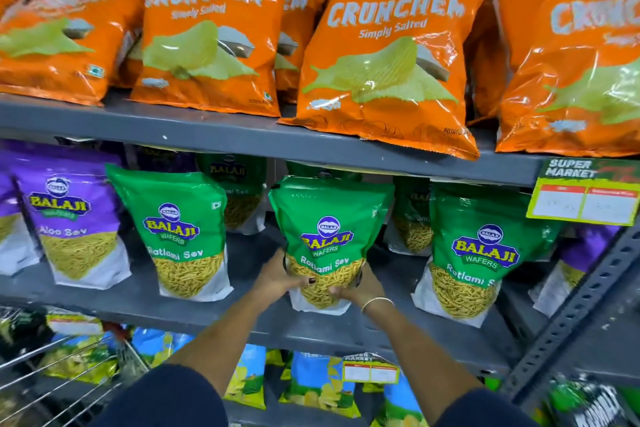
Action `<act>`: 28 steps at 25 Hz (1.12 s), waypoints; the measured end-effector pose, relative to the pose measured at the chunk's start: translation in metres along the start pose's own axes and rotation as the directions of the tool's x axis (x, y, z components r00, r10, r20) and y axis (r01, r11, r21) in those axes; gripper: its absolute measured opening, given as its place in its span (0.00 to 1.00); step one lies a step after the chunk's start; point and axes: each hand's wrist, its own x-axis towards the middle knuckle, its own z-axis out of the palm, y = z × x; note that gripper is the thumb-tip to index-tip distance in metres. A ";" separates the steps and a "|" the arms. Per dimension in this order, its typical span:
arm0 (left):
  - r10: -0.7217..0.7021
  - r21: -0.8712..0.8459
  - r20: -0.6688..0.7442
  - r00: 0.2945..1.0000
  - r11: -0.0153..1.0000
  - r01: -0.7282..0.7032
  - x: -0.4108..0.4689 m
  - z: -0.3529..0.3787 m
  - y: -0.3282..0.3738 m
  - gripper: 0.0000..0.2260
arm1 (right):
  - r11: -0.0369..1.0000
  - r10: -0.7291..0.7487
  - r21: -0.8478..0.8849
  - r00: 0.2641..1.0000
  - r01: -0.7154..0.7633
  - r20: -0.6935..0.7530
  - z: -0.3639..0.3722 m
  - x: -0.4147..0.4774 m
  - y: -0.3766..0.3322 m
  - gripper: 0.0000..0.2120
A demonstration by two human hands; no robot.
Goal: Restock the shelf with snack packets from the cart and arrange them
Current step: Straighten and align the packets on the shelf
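Observation:
A green Ratlami Sev packet (329, 218) stands upright on the middle grey shelf (138, 302), held at its lower part from both sides. My left hand (280, 276) grips its lower left side and my right hand (360, 286), with a thin bangle at the wrist, grips its lower right corner. Two more green Ratlami Sev packets (180, 229) (474, 250) stand left and right of it, with others behind. The wire cart (59, 374) sits at the lower left with packets inside.
Purple Aloo Sev packets (72, 218) stand at the far left of the same shelf. Orange Crunchem chip bags (388, 55) fill the upper shelf. Blue and yellow packets (318, 385) line the shelf below. A price tag (585, 194) hangs at right beside a slotted steel upright (568, 315).

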 end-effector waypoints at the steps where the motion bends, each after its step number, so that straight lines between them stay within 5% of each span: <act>1: -0.021 0.002 0.018 1.000 1.000 0.021 -0.002 -0.006 -0.002 0.36 | 0.999 -0.032 0.039 0.999 0.034 -0.036 0.007 -0.006 -0.012 0.62; 3: -0.035 0.027 0.049 0.998 0.999 0.034 -0.008 -0.015 -0.004 0.38 | 0.987 -0.157 -0.032 0.944 0.155 -0.289 0.015 -0.014 -0.046 0.63; 5: -0.021 0.095 0.063 0.998 0.995 0.015 -0.009 -0.018 -0.004 0.45 | 0.873 -0.413 -0.457 0.762 0.174 -0.498 0.015 -0.025 -0.093 0.49; 6: -0.001 0.119 0.065 0.998 0.993 -0.006 -0.009 -0.017 -0.004 0.48 | 0.709 -0.552 -0.693 0.715 0.132 -0.429 0.015 -0.029 -0.117 0.41; 7: 0.012 0.117 0.063 0.998 0.993 -0.019 -0.009 -0.018 -0.005 0.50 | 0.526 -0.598 -0.844 0.749 0.099 -0.285 0.018 -0.032 -0.142 0.34; 9: 0.039 0.128 0.053 0.998 0.991 -0.046 -0.008 -0.020 -0.007 0.51 | 0.338 -0.472 -0.935 0.879 0.108 -0.069 0.026 -0.027 -0.181 0.27; 14: 0.049 0.164 0.074 0.996 0.985 -0.061 -0.005 -0.020 -0.011 0.41 | 0.551 -0.183 -0.828 0.983 0.102 -0.001 0.040 -0.018 -0.217 0.21; 19: 0.042 0.142 0.052 0.998 0.989 -0.049 0.001 -0.020 -0.015 0.35 | 0.506 -0.191 -0.848 0.979 0.156 0.067 0.047 -0.014 -0.214 0.23; 23: 0.024 0.115 0.063 0.998 0.993 -0.031 0.007 -0.023 -0.022 0.34 | 0.630 -0.264 -0.763 0.964 0.142 -0.039 0.051 -0.012 -0.212 0.17; 26: 0.027 0.120 0.120 0.992 0.992 -0.042 0.000 -0.023 -0.024 0.39 | 0.615 -0.349 -0.788 0.906 0.029 -0.240 0.042 -0.016 -0.196 0.25; 28: 0.213 0.431 -0.123 0.969 0.891 -0.141 -0.016 -0.023 -0.032 0.38 | 0.584 -0.486 -0.807 0.759 -0.087 -0.434 0.018 -0.024 -0.169 0.33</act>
